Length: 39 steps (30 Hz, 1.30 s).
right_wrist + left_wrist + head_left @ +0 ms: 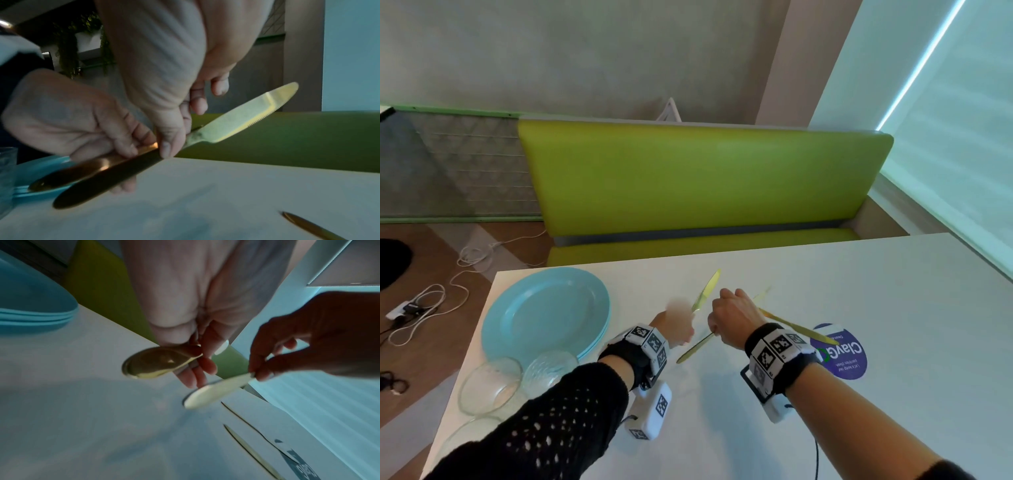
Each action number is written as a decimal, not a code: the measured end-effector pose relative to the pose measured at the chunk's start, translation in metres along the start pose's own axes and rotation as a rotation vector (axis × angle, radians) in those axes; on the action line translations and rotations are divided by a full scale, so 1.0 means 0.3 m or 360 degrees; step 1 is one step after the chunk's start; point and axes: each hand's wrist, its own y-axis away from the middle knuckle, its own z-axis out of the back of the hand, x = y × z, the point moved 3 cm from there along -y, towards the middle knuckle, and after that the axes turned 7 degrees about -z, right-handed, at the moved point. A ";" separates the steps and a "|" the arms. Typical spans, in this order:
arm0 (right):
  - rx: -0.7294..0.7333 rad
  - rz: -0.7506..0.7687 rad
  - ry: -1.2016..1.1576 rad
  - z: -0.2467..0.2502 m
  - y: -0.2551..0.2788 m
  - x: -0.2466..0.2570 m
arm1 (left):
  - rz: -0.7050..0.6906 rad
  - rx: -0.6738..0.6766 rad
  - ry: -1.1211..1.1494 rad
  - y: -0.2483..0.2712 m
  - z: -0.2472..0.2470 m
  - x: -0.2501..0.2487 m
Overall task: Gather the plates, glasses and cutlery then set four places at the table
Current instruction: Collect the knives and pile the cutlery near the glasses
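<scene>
Clear glass bowls [491,385]: sitting at the near-left corner of the white worktop [893,325], left of and nearer than the left hand, just beside the plates.
Left hand [676,323]: hovering over the worktop, its fingers curling around gold-coloured cutlery; the left wrist view is showing a gold spoon bowl [153,364] sticking out from its fingers [202,368].
Right hand [734,317]: hovering just right of the left hand, almost touching it, its thumb and fingers pinching the handle of a gold table knife [236,121].
Knife: slanting up off the worktop, its serrated blade pointing away from the person and above both hands.
Loose cutlery: a gold handle [796,327] is lying on the worktop right of the right hand, its end reaching over a round purple sticker [847,359].
Stack of pale blue round plates [544,311]: resting on the worktop just left of the left hand.
Green padded bench [702,181]: standing beyond the worktop's far edge, past both hands.
</scene>
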 end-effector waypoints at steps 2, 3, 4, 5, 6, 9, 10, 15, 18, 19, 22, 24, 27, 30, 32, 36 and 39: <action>-0.0015 0.0019 -0.0022 0.024 -0.003 -0.005 | -0.0043 0.0071 0.0052 -0.012 -0.032 0.006; -0.0007 0.0024 -0.0047 0.033 -0.004 -0.006 | -0.0057 0.0053 0.0070 -0.007 -0.046 0.003; 0.0002 0.0031 -0.0060 0.039 -0.004 -0.004 | -0.0062 -0.0007 0.0107 -0.005 -0.059 0.002; 0.0013 0.0036 -0.0058 0.042 -0.005 -0.003 | -0.0049 -0.0017 0.0185 0.001 -0.069 -0.003; 0.0023 0.0036 -0.0046 0.041 -0.005 -0.001 | -0.0040 -0.0005 0.0295 0.009 -0.080 -0.010; 0.0037 0.0033 -0.0023 0.031 -0.003 0.005 | 0.0005 0.0096 0.0615 0.024 -0.109 -0.034; 0.0030 0.0034 -0.0026 0.029 -0.002 0.006 | 0.0007 0.0108 0.0661 0.026 -0.116 -0.037; -0.0061 0.0013 -0.0100 0.007 0.010 0.002 | -0.0070 0.0081 0.0644 0.023 -0.142 -0.027; -0.0153 0.0024 -0.0181 -0.004 0.018 0.001 | -0.0099 0.0070 0.0619 0.013 -0.148 -0.023; -0.0196 0.0022 -0.0169 0.000 0.019 0.005 | -0.0105 0.0068 0.0611 0.011 -0.148 -0.024; -0.0304 -0.0041 -0.0113 -0.018 0.016 -0.001 | -0.0115 0.0078 0.0616 0.006 -0.150 -0.027; -0.0336 -0.0093 -0.0163 -0.057 0.008 -0.008 | -0.0114 0.0088 0.0636 0.004 -0.154 -0.026; -0.0391 -0.0192 -0.0323 -0.091 0.028 -0.016 | -0.0098 0.0083 0.0625 -0.002 -0.165 -0.022; -0.0461 -0.0380 -0.0616 -0.151 0.066 -0.043 | -0.0052 0.0030 0.0595 -0.016 -0.174 -0.013; -0.0379 -0.0550 -0.0820 -0.202 0.099 -0.074 | -0.0028 -0.0009 0.0561 -0.024 -0.177 -0.007; 0.0028 -0.0972 -0.0789 -0.338 0.189 -0.168 | -0.0027 -0.0046 0.0525 -0.028 -0.176 0.001; 0.0170 -0.1302 -0.0770 -0.433 0.259 -0.243 | -0.0001 -0.0061 0.0534 -0.037 -0.183 0.003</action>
